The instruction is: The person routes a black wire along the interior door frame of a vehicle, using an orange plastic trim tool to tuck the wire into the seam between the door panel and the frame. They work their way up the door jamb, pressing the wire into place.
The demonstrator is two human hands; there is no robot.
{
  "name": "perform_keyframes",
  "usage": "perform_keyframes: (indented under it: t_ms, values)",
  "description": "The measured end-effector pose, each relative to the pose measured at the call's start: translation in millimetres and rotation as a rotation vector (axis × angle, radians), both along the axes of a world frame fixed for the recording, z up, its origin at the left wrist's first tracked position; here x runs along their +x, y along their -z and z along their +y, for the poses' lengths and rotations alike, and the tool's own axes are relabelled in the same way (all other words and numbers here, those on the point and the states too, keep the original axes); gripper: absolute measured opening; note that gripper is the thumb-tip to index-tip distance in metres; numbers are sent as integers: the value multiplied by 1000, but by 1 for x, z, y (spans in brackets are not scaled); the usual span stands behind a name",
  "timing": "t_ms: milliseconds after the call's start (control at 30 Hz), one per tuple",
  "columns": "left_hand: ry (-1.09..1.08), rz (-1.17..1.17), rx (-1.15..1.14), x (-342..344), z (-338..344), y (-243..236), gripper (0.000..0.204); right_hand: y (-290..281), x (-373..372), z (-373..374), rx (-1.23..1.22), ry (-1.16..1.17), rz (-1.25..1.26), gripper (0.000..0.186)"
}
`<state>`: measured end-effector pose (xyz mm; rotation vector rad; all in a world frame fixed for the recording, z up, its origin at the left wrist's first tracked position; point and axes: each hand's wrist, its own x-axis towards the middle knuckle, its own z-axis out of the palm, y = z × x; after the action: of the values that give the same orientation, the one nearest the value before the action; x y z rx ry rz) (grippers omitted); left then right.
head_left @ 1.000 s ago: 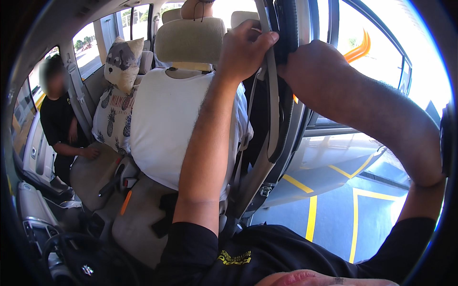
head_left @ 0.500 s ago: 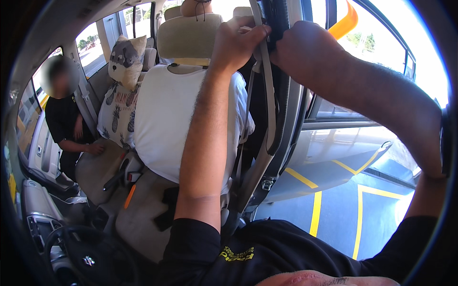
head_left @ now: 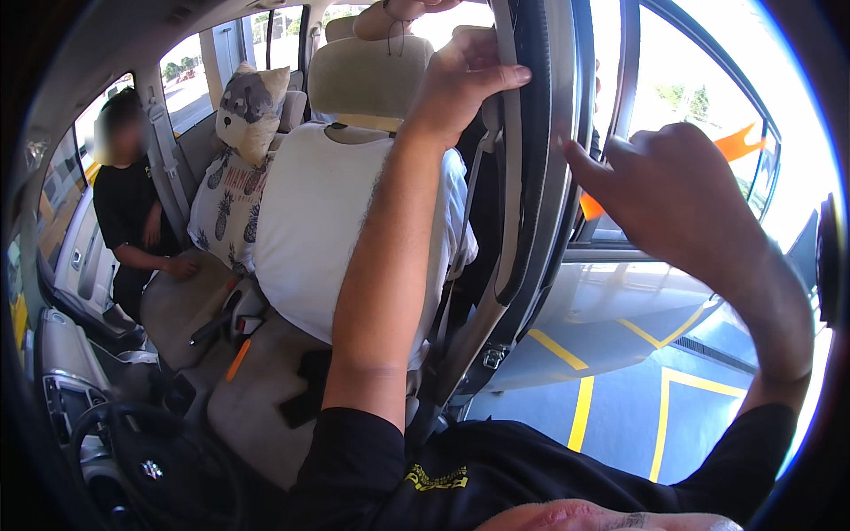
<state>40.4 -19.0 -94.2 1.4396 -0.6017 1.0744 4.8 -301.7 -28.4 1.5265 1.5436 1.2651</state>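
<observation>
My left hand [head_left: 456, 93] is up at the beige door-pillar trim [head_left: 522, 177], its thumb laid across the edge and its fingers curled behind, partly hidden. Close by, the seat belt [head_left: 474, 190] runs down beside the white-covered front seat [head_left: 310, 212]. My right hand [head_left: 668, 190] is apart from the pillar, just outside it in front of the open car door [head_left: 620, 292]. It is closed round an orange pry tool [head_left: 742, 142], whose forked end sticks out past the knuckles while the other end shows below the fingers. Its index finger points toward the pillar.
Another orange tool [head_left: 237, 360] and a black object [head_left: 305, 389] lie on the near seat. A person [head_left: 128, 203] leans in at the far door. Another person's arm [head_left: 403, 11] reaches above the headrest [head_left: 367, 80]. The steering wheel [head_left: 159, 460] is at lower left.
My right hand has drawn away from the pillar to the right and down, swinging the orange pry tool with it. My left hand stays at the pillar, its thumb now stretched across the trim.
</observation>
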Motion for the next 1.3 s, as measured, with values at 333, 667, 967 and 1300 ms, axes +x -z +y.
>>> perform_keyframes:
  t_ms: [333, 667, 967, 1300]
  values:
    - [-37, -22, 116, -8, -2, -5, 30, 59, 29, 16, 396, -335, 830, 41]
    - [-261, -187, -154, 14, -27, 22, 35, 132, 95, 85, 1103, -553, 709, 40]
    - [-152, -604, 80, 33, -4, 45, 45, 142, 107, 97, 1194, -790, 1007, 44]
    - [-248, -546, 249, 25, 9, 41, 58, 139, 98, 95, 1036, -604, 689, 81]
